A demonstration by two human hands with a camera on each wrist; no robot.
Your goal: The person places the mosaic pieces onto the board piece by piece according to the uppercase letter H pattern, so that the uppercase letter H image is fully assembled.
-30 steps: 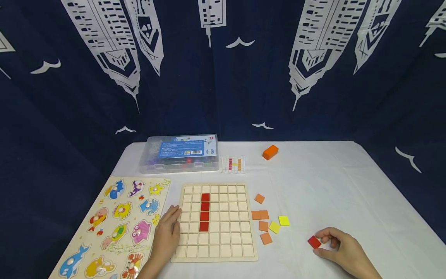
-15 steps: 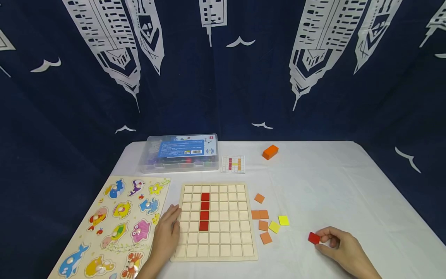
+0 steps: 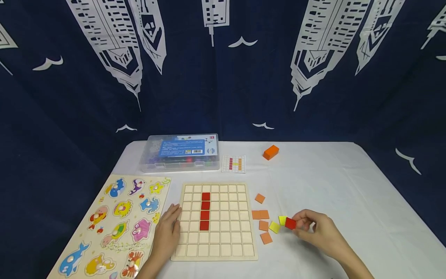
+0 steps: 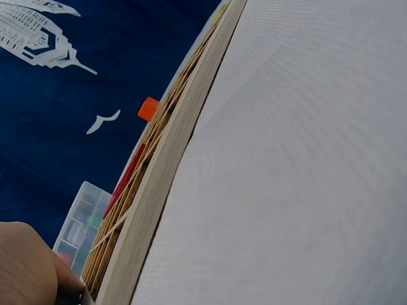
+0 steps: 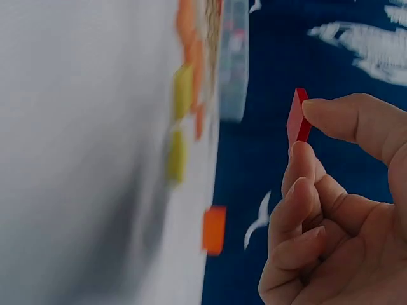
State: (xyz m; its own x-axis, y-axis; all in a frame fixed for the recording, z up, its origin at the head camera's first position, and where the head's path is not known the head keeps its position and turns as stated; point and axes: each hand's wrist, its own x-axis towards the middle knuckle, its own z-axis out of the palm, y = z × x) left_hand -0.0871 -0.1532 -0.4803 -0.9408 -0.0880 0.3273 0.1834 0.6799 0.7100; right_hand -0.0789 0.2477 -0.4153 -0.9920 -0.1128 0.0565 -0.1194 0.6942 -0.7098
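Observation:
My right hand pinches a red square tile between thumb and fingertips. The right wrist view shows this tile held up off the table. In the head view it overlaps one of two yellow tiles. My left hand lies with extended fingers against the left edge of the wooden grid board. A column of red tiles fills several cells of that board. Orange tiles are scattered to the board's right. The left wrist view catches the board's side edge and part of that hand.
A sea-animal peg puzzle lies left of the left forearm. Behind the board stand a clear plastic case and a small pattern card. An orange block sits toward the back of the white-covered table.
My right hand has carried the red tile leftward and away from me, from the right side of the table to beside the yellow tiles. My left hand stays at the board.

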